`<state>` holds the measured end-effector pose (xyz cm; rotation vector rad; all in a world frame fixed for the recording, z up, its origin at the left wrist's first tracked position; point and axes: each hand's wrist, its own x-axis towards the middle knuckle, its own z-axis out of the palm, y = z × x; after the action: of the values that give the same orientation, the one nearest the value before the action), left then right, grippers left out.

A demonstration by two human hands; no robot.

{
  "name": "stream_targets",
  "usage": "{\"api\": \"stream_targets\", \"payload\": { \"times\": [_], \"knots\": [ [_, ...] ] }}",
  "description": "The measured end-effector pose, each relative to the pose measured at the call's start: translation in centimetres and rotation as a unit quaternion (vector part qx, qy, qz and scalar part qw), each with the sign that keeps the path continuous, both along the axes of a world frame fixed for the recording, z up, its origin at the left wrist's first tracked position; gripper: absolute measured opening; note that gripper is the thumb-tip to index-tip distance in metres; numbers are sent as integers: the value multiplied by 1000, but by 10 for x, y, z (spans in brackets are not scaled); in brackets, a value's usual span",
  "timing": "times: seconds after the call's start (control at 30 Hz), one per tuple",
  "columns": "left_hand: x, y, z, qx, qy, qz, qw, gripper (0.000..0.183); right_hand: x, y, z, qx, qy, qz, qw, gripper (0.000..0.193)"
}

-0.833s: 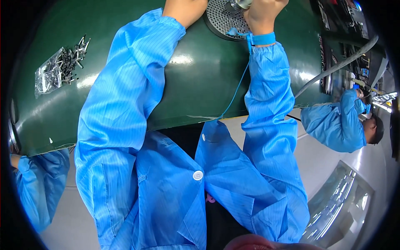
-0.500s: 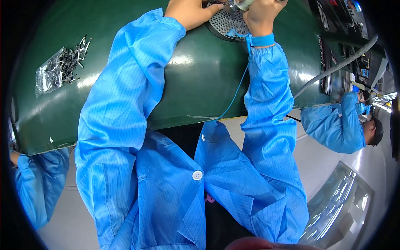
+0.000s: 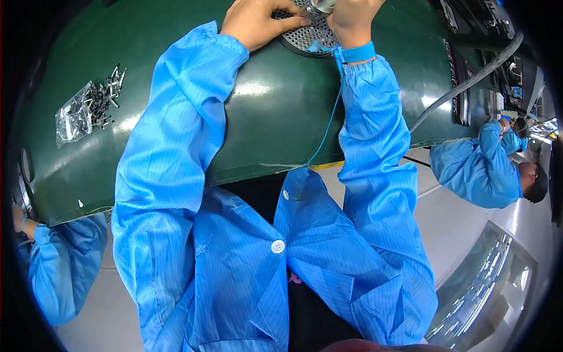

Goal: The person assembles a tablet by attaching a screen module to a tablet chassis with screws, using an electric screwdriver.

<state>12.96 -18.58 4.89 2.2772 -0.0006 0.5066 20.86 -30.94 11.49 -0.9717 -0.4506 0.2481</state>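
At the top edge, my right hand (image 3: 353, 22) is closed round a silvery, cylindrical tool (image 3: 321, 6), whose upper part is out of the picture. Below the tool lies a round grey plate full of small holes (image 3: 305, 40). My left hand (image 3: 253, 22) rests at the plate's left side, thumb stretched over it toward the tool's lower end and fingers apart from the thumb. Whether a small piece sits at its fingertips cannot be made out. A blue wrist strap (image 3: 359, 54) circles my right wrist, its thin cord (image 3: 328, 132) running down to the table's edge.
Left on the green table (image 3: 275, 117) lies a clear plastic bag (image 3: 74, 120) beside a heap of small black and silver pins (image 3: 105, 94). A thick grey cable (image 3: 469, 82) crosses at the right. Co-workers in blue sit at the right (image 3: 478, 170) and left (image 3: 67, 264).
The view has shifted slightly, so both hands and the plate appear a little further left. My grip on the tool and the left hand's place by the plate look much the same.
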Motion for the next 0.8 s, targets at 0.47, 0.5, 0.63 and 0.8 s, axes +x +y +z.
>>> {"api": "stream_targets", "payload": {
  "times": [0.47,0.5,0.63,0.8],
  "knots": [
    [9,13,-15,-162,19,-92,982,34,9,-13,10,-60,-112,-91,988,14],
    [11,10,-19,-243,-82,-156,954,34,8,-14,9,-59,-113,-90,988,13],
    [3,-10,8,-118,52,23,991,40,9,-20,8,-64,-112,-89,988,13],
    [4,-18,13,-113,56,38,991,47,8,-19,7,-68,-117,-95,986,14]
  ]
}}
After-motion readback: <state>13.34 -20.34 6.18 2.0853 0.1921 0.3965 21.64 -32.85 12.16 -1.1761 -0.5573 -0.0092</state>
